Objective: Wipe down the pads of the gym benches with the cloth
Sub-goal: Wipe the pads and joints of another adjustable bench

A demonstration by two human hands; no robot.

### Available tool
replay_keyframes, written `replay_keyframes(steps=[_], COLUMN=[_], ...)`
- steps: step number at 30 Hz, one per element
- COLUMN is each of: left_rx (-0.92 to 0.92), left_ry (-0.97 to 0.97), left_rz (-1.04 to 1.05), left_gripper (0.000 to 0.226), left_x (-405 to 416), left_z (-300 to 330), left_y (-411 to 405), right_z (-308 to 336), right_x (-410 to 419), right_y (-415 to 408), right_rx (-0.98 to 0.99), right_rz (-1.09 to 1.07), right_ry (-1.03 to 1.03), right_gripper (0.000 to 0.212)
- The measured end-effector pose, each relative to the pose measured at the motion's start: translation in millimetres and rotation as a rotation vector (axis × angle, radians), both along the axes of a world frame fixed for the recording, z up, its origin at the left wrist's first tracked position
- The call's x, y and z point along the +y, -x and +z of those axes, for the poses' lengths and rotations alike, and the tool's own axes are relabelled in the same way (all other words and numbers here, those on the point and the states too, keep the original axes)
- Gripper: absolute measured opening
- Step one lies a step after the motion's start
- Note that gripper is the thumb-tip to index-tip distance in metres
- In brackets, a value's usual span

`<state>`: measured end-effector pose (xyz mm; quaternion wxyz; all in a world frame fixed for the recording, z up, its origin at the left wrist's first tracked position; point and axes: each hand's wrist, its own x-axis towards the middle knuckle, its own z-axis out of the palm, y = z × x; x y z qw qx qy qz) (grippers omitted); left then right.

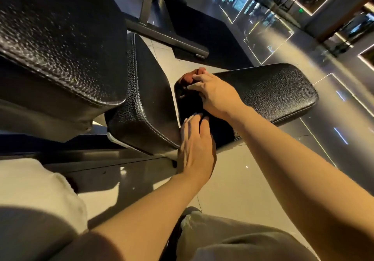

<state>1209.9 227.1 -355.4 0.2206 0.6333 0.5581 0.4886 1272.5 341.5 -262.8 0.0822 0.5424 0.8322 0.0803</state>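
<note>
Pebbled black vinyl bench pad [273, 90], oblong, running left to right. Right hand [214, 94] gripping rust-brown cloth [189, 76] at its rounded end; left hand [195, 145] flat, fingers straight.

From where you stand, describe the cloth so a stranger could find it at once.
Start at the flat black bench pad stretching right of centre. At its near-left end, the right hand presses down on the cloth, which bunches out past the fingertips. It is reddish-brown, the only warm-coloured soft thing among black textured pads; the left hand rests just below.
</note>
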Motion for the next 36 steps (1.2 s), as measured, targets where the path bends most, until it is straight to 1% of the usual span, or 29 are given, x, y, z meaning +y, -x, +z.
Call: replay_keyframes(steps=[1,2,4,6,11,15,19,21,22,24,26,27,28,30,33,36], left_rx=[0.063,0.084,0.035,0.029,0.092,0.109,0.174,0.170,0.160,0.148,0.125,0.107,0.087,0.082,0.051,-0.007], left_ry=[-0.034,-0.073,-0.064,-0.098,-0.219,-0.193,-0.153,-0.083,-0.032,0.072,0.156,0.210,0.261,0.318,0.310,0.310], left_rz=[0.007,-0.005,-0.057,-0.075,-0.081,-0.077,-0.095,-0.096,-0.089,-0.074,-0.074,-0.080,-0.079,-0.068,-0.115,-0.152], left_gripper=[0.036,0.037,0.036,0.036,0.042,0.041,0.043,0.047,0.049,0.057,0.066,0.068,0.067,0.064,0.063,0.063], left_x=[0.6,1.3,0.8,-0.8,-7.0,-11.2,-17.4,-26.2,-32.5,-47.8,-62.5,-67.3,-70.2,-73.9,-80.8,-89.0], left_z=[-2.8,-4.9,-1.5,6.6,13.0,14.5,6.1,0.1,-3.4,-9.6,-11.7,-12.9,-15.7,-21.8,-29.4,-33.4], left_y=[-2.6,-7.0,-14.1,-17.1,-19.5,-14.8,-2.8,4.7,7.3,12.9,19.1,22.1,25.0,30.1,35.3,36.2], right_z=[8.1,16.9,34.1,48.6,77.4,76.9,49.9,29.8,18.1,-6.4,-24.6,-25.9,-22.3,-13.0,-13.4,-28.2], right_x=[-1.4,-3.4,-9.0,-14.2,-34.0,-54.2,-84.0,-106.1,-118.4,-142.0,-157.4,-155.8,-146.5,-117.5,-73.9,-67.1], right_y=[-10.6,-23.0,-50.2,-76.4,-120.8,-140.2,-124.3,-99.8,-84.1,-50.5,-27.7,-22.6,-20.4,-16.5,-1.5,16.7], right_rx=[0.007,0.013,0.019,0.035,0.101,0.168,0.151,0.134,0.119,0.080,-0.011,-0.054,-0.071,-0.063,-0.021,0.018], right_rz=[-0.034,-0.068,-0.129,-0.187,-0.363,-0.439,-0.410,-0.325,-0.279,-0.130,0.051,0.106,0.119,0.039,-0.078,-0.065], right_ry=[-0.034,-0.074,-0.164,-0.243,-0.374,-0.482,-0.542,-0.520,-0.475,-0.317,-0.124,-0.055,-0.017,-0.018,-0.044,-0.021], right_gripper=[0.050,0.048,0.046,0.044,0.042,0.041,0.042,0.040,0.042,0.050,0.056,0.059,0.061,0.060,0.059,0.052])
